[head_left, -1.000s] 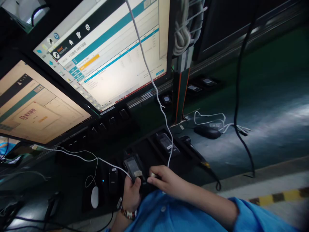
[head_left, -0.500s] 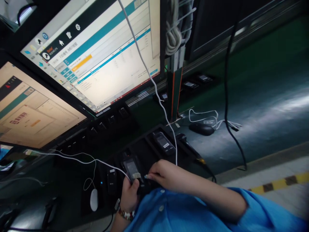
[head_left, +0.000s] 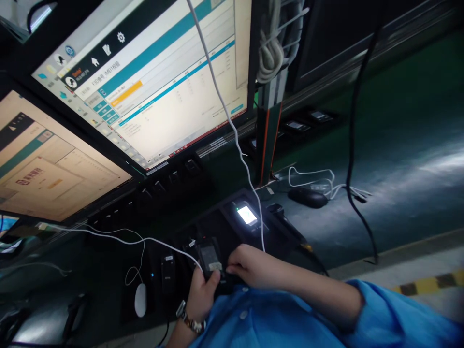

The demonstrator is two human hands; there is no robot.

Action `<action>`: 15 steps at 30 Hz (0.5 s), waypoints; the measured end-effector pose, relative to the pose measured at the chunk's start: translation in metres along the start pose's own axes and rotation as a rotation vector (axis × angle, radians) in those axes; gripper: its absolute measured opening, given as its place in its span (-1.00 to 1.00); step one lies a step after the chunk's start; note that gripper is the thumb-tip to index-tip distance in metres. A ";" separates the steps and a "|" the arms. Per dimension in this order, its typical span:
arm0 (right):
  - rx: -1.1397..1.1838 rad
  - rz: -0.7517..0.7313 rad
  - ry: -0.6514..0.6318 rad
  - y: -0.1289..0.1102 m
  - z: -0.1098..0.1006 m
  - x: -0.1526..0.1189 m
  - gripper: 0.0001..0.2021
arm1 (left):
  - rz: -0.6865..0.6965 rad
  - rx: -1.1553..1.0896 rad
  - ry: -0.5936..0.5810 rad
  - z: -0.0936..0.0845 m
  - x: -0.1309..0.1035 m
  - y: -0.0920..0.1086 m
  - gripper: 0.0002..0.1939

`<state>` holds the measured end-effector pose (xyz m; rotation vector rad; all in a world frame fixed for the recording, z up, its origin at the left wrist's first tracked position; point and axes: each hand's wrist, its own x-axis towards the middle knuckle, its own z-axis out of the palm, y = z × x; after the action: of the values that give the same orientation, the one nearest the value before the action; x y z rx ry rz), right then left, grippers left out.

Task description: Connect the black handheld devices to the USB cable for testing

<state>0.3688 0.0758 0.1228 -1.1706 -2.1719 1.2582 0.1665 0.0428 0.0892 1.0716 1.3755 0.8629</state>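
My left hand (head_left: 203,292) is closed around a dark handheld device (head_left: 210,253) with a small screen and a pale sticker, its thumb on the lower front. A white cable (head_left: 163,242) runs from the left to this hand. At the device's lower right edge, the fingers of my right hand (head_left: 248,263) are pinched together on a cable plug, now hidden by the fingers. A second white cable (head_left: 250,181) hangs down to my right wrist. Just beyond, a similar device (head_left: 247,215) lies with its screen lit bright white.
Two monitors (head_left: 174,87) stand at the back left. A black device (head_left: 167,270) and a white mouse (head_left: 140,299) lie left of my hands. A black mouse (head_left: 308,197) rests on the right beside a post (head_left: 270,130). A black cable (head_left: 351,159) hangs at the right.
The screen of the lying device has lit up. My right fingers have come up against the held device's edge, and the plug seen at their tips is now hidden.
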 end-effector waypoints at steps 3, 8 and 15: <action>0.086 -0.004 -0.032 0.010 0.001 0.002 -0.69 | 0.022 0.020 -0.036 0.004 0.003 0.006 -0.55; -0.062 0.100 -0.029 0.031 -0.007 0.016 -0.70 | -0.087 -0.152 -0.024 0.017 0.022 -0.001 -0.51; -0.407 0.242 0.037 0.056 -0.015 0.029 -0.82 | -0.293 -0.128 0.044 0.023 0.038 -0.006 -0.47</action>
<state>0.3880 0.1219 0.0809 -1.6426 -2.3832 0.8897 0.1900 0.0749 0.0690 0.7348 1.4496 0.7503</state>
